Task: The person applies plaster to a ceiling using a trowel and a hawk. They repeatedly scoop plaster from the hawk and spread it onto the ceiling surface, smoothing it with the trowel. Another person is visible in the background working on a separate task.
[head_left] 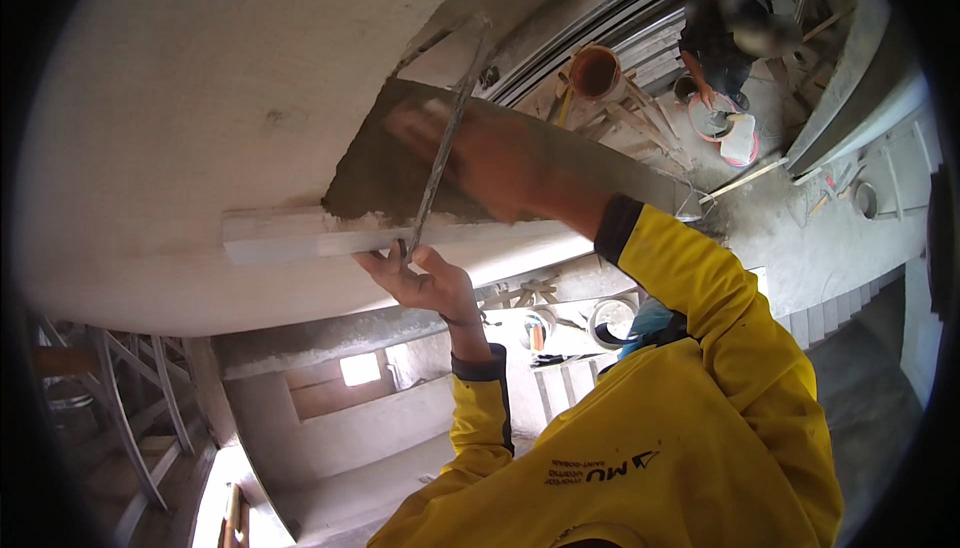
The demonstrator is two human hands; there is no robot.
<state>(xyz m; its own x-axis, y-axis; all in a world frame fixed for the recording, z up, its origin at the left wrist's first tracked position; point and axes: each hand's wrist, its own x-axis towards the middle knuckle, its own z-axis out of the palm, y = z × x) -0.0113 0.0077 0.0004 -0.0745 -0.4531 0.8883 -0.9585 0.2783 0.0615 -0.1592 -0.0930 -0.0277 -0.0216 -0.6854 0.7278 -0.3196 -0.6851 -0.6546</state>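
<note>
My left hand is closed around the lower end of a thin metal rod, its fingers against the lower edge of a long pale straight board. The rod slants up from the board across a dark, wet-looking mortar patch. Over that patch is my right hand, smeared by motion. Whether it grips anything cannot be made out. Pale, smooth plaster surrounds the patch on the left, and some mortar clings along the board's upper edge. Both my forearms are in yellow sleeves with dark cuffs.
At the upper right a person bends over a bucket. An orange bucket stands near wooden trestles. More buckets lie below the board; metal framing rises at the lower left.
</note>
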